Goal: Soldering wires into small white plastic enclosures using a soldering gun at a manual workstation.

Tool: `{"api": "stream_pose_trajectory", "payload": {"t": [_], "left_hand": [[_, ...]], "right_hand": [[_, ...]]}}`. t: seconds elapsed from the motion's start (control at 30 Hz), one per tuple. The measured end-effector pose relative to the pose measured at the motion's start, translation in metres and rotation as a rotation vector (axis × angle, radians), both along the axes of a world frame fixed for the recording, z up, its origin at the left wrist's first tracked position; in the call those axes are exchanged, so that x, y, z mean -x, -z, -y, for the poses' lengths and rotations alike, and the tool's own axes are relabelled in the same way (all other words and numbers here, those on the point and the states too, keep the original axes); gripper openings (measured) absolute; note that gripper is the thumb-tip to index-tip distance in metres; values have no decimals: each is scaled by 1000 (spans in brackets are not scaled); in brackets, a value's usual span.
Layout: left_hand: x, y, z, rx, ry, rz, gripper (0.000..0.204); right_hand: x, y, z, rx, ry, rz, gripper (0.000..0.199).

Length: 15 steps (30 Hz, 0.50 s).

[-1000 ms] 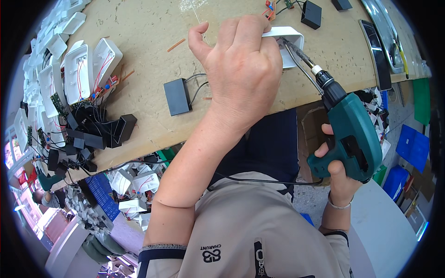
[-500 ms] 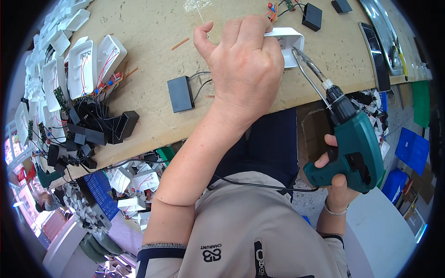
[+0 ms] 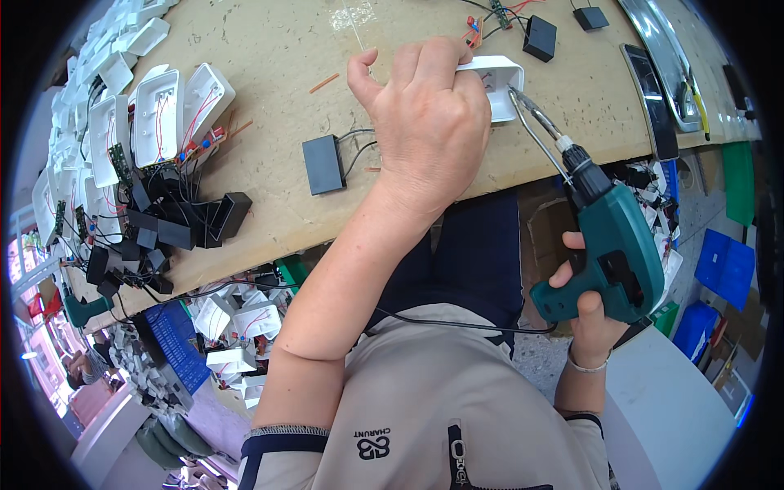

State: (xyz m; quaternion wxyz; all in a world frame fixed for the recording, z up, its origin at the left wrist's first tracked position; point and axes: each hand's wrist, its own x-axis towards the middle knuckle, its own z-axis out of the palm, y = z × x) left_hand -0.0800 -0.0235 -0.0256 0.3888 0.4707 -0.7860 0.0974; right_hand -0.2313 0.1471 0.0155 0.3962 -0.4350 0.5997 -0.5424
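Upper centre of the frame: I see the left hand (image 3: 429, 114) pressing down with a closed grip on a white plastic housing (image 3: 500, 82) at the surface (image 3: 269, 49), while the right hand (image 3: 590, 314), at lower right, is wrapped fully round the handle of a green powered soldering gun (image 3: 608, 257) whose tip enters the housing's open end. In my judgement the tip sits close to the left fingers, so a slip could burn them. The trailing black cord (image 3: 457, 324) could also snag and jerk the tool off its joint.
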Motion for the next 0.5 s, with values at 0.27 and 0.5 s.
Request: {"api": "stream_pose_trajectory", "payload": {"t": [0.27,0.5], "left_hand": [[-1,-1,-1,-1,-5,6,2],[0,0,0,-18,-9,11,2]], "right_hand": [[0,1,11,-16,-28,-40,76],[1,2,16,-22,-38,-58,75]]}}
